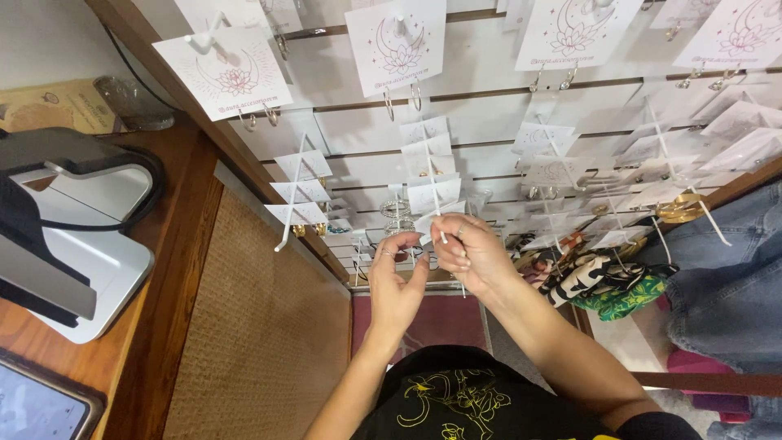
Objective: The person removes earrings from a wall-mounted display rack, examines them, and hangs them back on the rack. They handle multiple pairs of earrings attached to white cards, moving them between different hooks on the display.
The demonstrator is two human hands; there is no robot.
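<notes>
Slatwall hook (441,213) between both hands (432,269)

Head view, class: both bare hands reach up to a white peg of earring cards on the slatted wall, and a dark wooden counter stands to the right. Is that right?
Not quite. The head view shows the wooden counter on the left, not the right. The rest holds: left hand and right hand reach the white peg of earring cards.

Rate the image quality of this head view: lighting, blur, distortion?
Head view: even, bright light, soft shadows; wide-lens bending curves the slatted wall and wooden counter; left hand and right hand slightly soft; hanging white cards sharp.
</notes>
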